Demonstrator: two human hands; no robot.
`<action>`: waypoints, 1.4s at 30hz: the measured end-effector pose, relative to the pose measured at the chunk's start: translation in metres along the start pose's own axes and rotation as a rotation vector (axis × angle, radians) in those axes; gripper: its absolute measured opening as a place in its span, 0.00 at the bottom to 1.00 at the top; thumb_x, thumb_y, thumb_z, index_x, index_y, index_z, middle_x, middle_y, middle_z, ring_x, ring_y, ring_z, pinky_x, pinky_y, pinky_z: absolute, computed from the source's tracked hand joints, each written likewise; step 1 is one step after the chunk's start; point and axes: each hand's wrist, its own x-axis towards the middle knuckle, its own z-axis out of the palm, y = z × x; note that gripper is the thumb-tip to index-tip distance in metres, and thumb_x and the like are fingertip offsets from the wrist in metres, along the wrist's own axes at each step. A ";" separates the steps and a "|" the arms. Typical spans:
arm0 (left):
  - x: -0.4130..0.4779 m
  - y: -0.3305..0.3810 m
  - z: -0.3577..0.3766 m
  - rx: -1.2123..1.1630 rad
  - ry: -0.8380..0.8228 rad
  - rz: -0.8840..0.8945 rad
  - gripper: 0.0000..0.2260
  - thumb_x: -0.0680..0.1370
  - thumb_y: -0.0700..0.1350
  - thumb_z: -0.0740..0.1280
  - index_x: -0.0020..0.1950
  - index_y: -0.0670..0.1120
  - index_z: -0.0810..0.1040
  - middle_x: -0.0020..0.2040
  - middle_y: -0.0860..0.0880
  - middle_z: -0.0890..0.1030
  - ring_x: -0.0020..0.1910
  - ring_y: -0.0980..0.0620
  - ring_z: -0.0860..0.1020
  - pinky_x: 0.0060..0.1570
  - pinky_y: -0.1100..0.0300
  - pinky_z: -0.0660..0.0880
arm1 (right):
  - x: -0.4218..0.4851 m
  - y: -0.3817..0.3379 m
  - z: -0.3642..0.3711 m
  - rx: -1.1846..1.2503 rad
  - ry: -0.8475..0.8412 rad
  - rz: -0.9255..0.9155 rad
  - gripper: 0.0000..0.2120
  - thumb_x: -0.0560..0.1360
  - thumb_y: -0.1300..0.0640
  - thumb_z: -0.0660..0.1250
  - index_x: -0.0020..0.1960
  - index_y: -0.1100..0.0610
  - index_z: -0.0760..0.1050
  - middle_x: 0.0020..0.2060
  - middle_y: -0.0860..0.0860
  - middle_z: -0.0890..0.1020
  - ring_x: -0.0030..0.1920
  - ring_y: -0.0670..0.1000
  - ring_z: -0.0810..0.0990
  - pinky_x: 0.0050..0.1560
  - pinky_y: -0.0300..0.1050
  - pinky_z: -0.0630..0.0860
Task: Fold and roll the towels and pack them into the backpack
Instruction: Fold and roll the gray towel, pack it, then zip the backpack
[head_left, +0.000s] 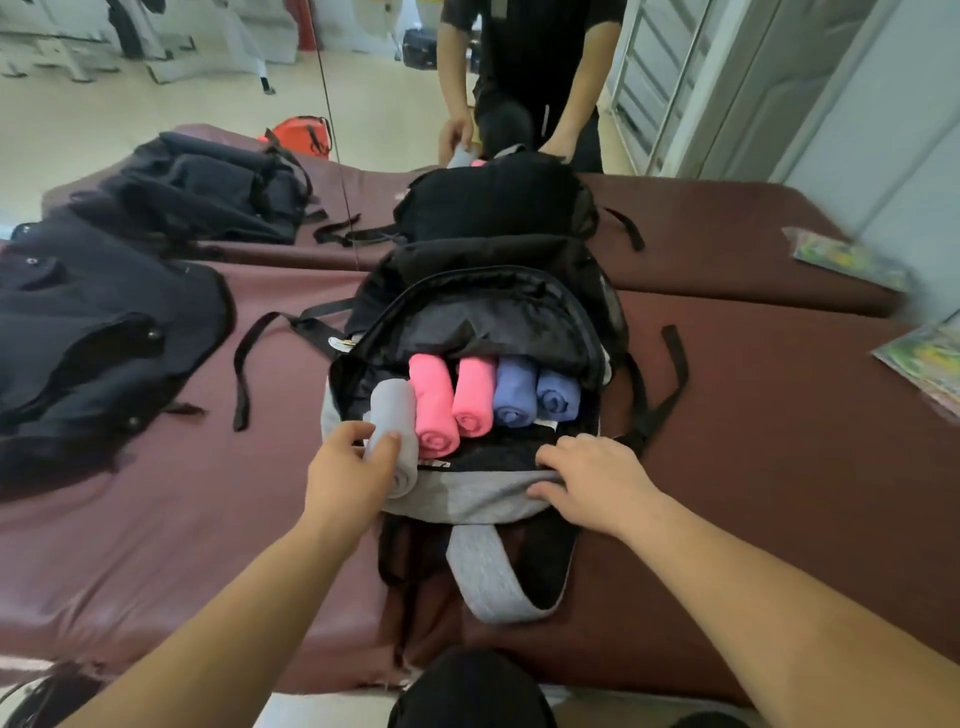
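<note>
A black and grey backpack (483, 493) lies unzipped on the maroon padded table (753, 415). Inside it, side by side, sit two pink rolled towels (434, 405) and two blue-purple rolled towels (517, 395). My left hand (348, 473) grips a grey rolled towel (395, 415) at the left end of the row, partly inside the bag's mouth. My right hand (592, 483) presses down on the grey front edge of the backpack's opening, holding it.
A wall mirror behind the table reflects the backpack and a person in black (524, 78). Dark navy garments (93, 332) lie piled on the left. Colourful plastic packets (924, 358) sit at the right edge. Loose black straps trail beside the bag.
</note>
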 end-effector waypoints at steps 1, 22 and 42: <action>-0.005 0.003 0.002 -0.017 -0.018 0.006 0.14 0.77 0.54 0.70 0.60 0.49 0.79 0.48 0.49 0.82 0.46 0.50 0.82 0.44 0.54 0.79 | -0.008 0.004 0.001 0.011 -0.005 0.022 0.21 0.79 0.33 0.60 0.60 0.48 0.75 0.54 0.49 0.80 0.59 0.54 0.78 0.54 0.50 0.73; -0.029 0.019 0.028 0.195 -0.160 0.137 0.10 0.78 0.55 0.69 0.59 0.56 0.80 0.42 0.55 0.81 0.42 0.54 0.82 0.47 0.51 0.81 | 0.073 0.004 -0.064 -0.092 0.164 -0.012 0.18 0.79 0.55 0.66 0.69 0.51 0.74 0.66 0.51 0.76 0.69 0.56 0.72 0.64 0.52 0.72; 0.008 0.050 0.062 0.123 -0.060 0.203 0.25 0.79 0.50 0.69 0.76 0.49 0.72 0.69 0.49 0.79 0.69 0.49 0.76 0.59 0.62 0.69 | 0.096 0.017 -0.113 0.270 0.562 0.118 0.10 0.82 0.47 0.59 0.51 0.49 0.77 0.43 0.47 0.82 0.44 0.52 0.80 0.44 0.52 0.78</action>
